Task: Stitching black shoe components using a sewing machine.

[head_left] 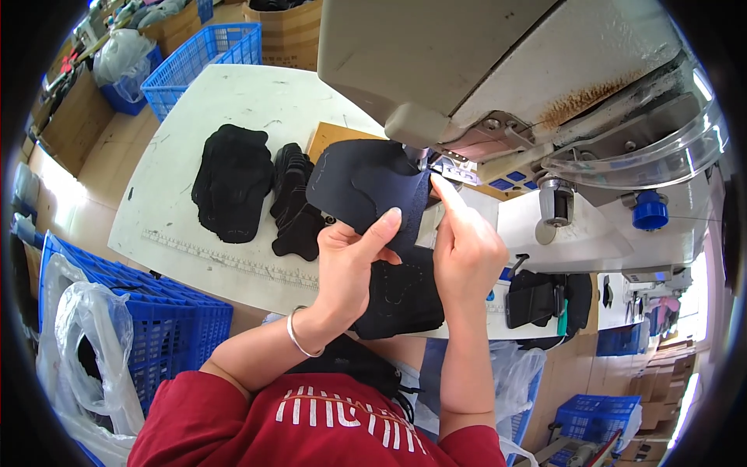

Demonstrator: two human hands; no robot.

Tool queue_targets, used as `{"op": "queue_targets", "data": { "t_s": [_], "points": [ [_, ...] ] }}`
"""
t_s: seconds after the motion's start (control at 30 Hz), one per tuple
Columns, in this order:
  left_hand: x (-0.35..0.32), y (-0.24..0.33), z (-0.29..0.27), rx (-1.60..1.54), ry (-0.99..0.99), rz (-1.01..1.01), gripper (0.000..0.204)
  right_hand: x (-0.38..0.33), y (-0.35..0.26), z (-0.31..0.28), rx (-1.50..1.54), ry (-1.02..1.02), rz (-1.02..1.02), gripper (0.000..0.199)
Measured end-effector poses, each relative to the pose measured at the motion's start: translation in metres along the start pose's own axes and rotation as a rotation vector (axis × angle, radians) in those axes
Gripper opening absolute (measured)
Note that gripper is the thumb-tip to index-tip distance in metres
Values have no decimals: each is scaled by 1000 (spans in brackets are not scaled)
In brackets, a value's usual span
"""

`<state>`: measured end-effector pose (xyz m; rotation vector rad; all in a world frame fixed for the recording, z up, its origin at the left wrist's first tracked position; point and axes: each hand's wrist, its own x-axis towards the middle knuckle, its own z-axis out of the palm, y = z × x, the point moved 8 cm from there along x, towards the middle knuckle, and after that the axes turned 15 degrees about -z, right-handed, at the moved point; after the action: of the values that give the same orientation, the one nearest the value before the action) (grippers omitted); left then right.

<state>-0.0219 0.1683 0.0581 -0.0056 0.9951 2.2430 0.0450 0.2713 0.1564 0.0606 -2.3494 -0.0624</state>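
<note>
A dark navy fabric piece [359, 173] with rounded corners and faint chalk-like lines lies under the needle area of a sewing machine [405, 62]. My left hand [352, 261] pinches its near edge, thumb on top and the other fingers folded below. At the piece's right edge, along a textured strip, my right hand [467, 249] grips with the index finger stretched close to the metal presser foot [455, 170]. The right hand's other fingers are curled and partly hidden. Below my hands, a stack of black fabric pieces [405, 300] rests at the table's near edge.
On the white table [159, 183] lie a black fabric stack [232, 183], narrow black pieces [294, 206] and a printed ruler strip [226, 259]. Blue crates stand at left [175, 335] and far left [206, 58]. A black phone-like object [531, 305] lies at right.
</note>
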Motion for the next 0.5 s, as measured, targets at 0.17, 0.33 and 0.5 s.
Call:
{"op": "queue_targets", "data": {
  "t_s": [0.17, 0.33, 0.5],
  "points": [
    [-6, -4, 9, 64, 80, 92, 14, -5, 3, -4, 1, 104, -55, 41],
    [-7, -7, 12, 97, 108, 58, 15, -36, 25, 7, 583, 203, 509, 11],
    [-2, -6, 11, 50, 0, -50, 15, -49, 13, 34, 1080, 125, 734, 16]
  ]
}}
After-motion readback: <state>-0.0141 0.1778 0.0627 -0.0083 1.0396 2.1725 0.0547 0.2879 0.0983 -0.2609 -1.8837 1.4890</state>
